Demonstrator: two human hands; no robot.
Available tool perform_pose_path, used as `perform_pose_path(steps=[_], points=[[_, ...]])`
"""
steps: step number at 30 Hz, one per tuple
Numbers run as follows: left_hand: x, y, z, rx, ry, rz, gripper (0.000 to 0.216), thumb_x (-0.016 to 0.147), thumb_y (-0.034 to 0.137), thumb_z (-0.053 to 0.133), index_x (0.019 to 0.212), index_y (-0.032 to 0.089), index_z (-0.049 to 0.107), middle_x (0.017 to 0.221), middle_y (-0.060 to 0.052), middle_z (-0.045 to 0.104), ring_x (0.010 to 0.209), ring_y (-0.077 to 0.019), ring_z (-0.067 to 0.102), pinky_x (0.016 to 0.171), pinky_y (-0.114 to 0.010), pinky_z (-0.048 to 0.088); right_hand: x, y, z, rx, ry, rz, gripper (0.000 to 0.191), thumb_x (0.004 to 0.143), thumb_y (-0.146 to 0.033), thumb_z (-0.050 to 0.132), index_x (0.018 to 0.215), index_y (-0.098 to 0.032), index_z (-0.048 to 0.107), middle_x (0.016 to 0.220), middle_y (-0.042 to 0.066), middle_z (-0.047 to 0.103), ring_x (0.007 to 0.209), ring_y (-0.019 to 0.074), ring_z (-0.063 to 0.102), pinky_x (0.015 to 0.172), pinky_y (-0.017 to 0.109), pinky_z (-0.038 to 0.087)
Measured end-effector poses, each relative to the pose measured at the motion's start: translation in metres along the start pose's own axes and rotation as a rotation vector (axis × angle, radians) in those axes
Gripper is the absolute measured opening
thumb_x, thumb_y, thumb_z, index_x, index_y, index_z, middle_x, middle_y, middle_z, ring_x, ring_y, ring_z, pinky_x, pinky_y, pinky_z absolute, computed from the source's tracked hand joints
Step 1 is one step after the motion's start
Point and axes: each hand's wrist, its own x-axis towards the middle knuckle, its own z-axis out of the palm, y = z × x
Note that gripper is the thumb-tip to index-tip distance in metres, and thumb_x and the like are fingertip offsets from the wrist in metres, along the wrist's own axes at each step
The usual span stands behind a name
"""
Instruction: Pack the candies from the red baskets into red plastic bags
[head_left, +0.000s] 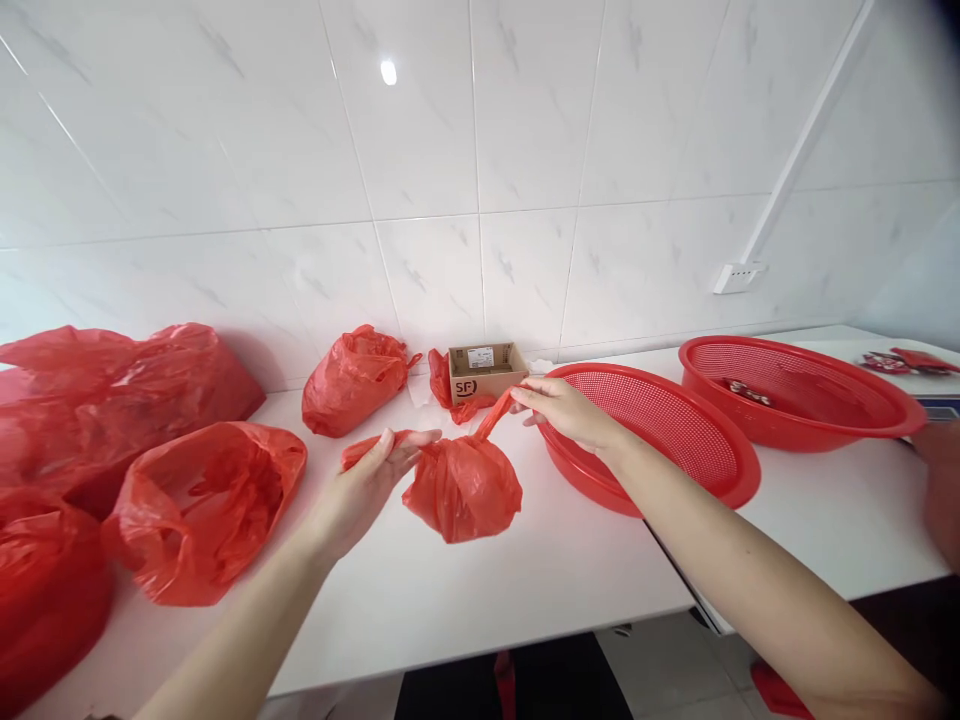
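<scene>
Between my hands hangs a small red plastic bag [466, 490], rounded with its contents, which I cannot make out. My left hand [382, 470] is closed on one of its handles, stretched out to the left. The other handle is pinched in the fingertips of my right hand [559, 405] and pulled up to the right. The bag is drawn together at the neck, just above the white table [525, 600]. To the left of my left hand sits an open red plastic bag [202, 510] with crumpled red plastic inside.
Behind stand a closed red bag [356, 380] and a small cardboard box [487, 373]. Large red bags [112, 400] crowd the left. Two red baskets [645, 430] fill the right; the farther basket [795, 390] holds a few small items. Another person's arm [941, 490] shows at the right edge.
</scene>
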Motion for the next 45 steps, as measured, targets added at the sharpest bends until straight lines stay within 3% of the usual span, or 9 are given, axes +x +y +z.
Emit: perform_pose_path(steps=[7, 13, 17, 23, 27, 31, 36, 40, 45], points=[[0.021, -0.013, 0.047, -0.084, -0.104, -0.126, 0.031, 0.075, 0.046, 0.075, 0.076, 0.015, 0.070, 0.077, -0.006, 0.066, 0.073, -0.0186, 0.059, 0.078, -0.034, 0.046, 0.014, -0.035, 0.065, -0.256, -0.180, -0.351, 0.021, 0.091, -0.028, 0.054, 0.078, -0.018, 0.066, 0.098, 0.005, 0.066, 0.096, 0.0171, 0.061, 0.086, 0.031, 0.046], [0.018, -0.020, 0.045, 0.003, -0.041, -0.073, 0.048, 0.079, 0.049, 0.069, 0.049, 0.017, 0.050, 0.055, 0.002, 0.046, 0.064, -0.0139, 0.048, 0.072, -0.029, 0.041, 0.002, -0.013, 0.063, -0.482, -0.187, -0.182, 0.023, 0.098, -0.040, 0.044, 0.108, -0.023, 0.055, 0.076, 0.000, 0.064, 0.076, 0.0188, 0.061, 0.070, 0.032, 0.042], [0.017, -0.021, 0.040, 0.086, -0.005, -0.064, 0.046, 0.085, 0.052, 0.060, 0.055, 0.018, 0.059, 0.068, -0.003, 0.060, 0.083, -0.0195, 0.057, 0.079, -0.031, 0.043, -0.015, -0.015, 0.049, -0.465, -0.086, -0.161, 0.013, 0.096, -0.035, 0.046, 0.104, -0.026, 0.050, 0.071, -0.003, 0.063, 0.068, 0.0169, 0.057, 0.064, 0.028, 0.038], [0.008, -0.015, 0.027, 0.245, 0.002, 0.021, 0.024, 0.081, 0.043, 0.069, 0.094, 0.024, 0.075, 0.097, -0.006, 0.070, 0.100, -0.0255, 0.062, 0.090, -0.037, 0.046, -0.053, -0.018, 0.061, -0.348, -0.052, -0.056, 0.005, 0.092, -0.028, 0.049, 0.096, -0.026, 0.049, 0.058, -0.008, 0.050, 0.053, 0.0124, 0.046, 0.052, 0.024, 0.031], [0.005, -0.015, 0.021, 0.362, -0.031, 0.125, 0.016, 0.080, 0.036, 0.070, 0.088, 0.022, 0.075, 0.097, -0.007, 0.066, 0.097, -0.0236, 0.061, 0.089, -0.035, 0.046, -0.051, -0.009, 0.064, -0.364, 0.001, -0.052, 0.007, 0.084, -0.024, 0.057, 0.091, -0.024, 0.055, 0.086, -0.001, 0.065, 0.064, 0.0125, 0.055, 0.056, 0.026, 0.039], [0.010, -0.018, 0.027, 0.411, -0.059, 0.149, 0.014, 0.086, 0.033, 0.061, 0.086, 0.019, 0.065, 0.094, -0.005, 0.065, 0.077, -0.0175, 0.061, 0.067, -0.028, 0.048, -0.033, 0.006, 0.069, -0.229, -0.003, -0.200, 0.025, 0.084, -0.018, 0.056, 0.107, -0.025, 0.059, 0.113, 0.003, 0.065, 0.086, 0.0148, 0.061, 0.075, 0.031, 0.048], [0.014, -0.029, 0.039, 0.482, 0.072, 0.241, 0.008, 0.086, 0.023, 0.054, 0.089, 0.023, 0.048, 0.079, 0.001, 0.061, 0.067, -0.0145, 0.058, 0.062, -0.026, 0.045, -0.032, 0.023, 0.093, -0.038, 0.057, -0.190, 0.026, 0.080, -0.013, 0.055, 0.104, -0.023, 0.052, 0.087, -0.001, 0.063, 0.073, 0.0133, 0.060, 0.075, 0.032, 0.051], [0.010, -0.035, 0.045, 0.597, 0.211, 0.318, 0.024, 0.081, 0.015, 0.056, 0.101, 0.025, 0.047, 0.103, -0.002, 0.062, 0.078, -0.0161, 0.061, 0.067, -0.028, 0.046, -0.039, 0.026, 0.102, 0.118, 0.100, -0.137, 0.024, 0.080, -0.016, 0.059, 0.100, -0.024, 0.048, 0.079, -0.003, 0.061, 0.073, 0.0147, 0.062, 0.072, 0.032, 0.052], [0.006, -0.029, 0.041, 0.701, 0.219, 0.393, 0.019, 0.084, 0.017, 0.055, 0.101, 0.025, 0.055, 0.099, -0.002, 0.063, 0.073, -0.0152, 0.061, 0.068, -0.029, 0.047, -0.034, 0.023, 0.092, 0.452, -0.070, 0.045, 0.023, 0.084, -0.034, 0.064, 0.100, -0.019, 0.058, 0.081, 0.000, 0.064, 0.073, 0.0155, 0.066, 0.075, 0.036, 0.057]])
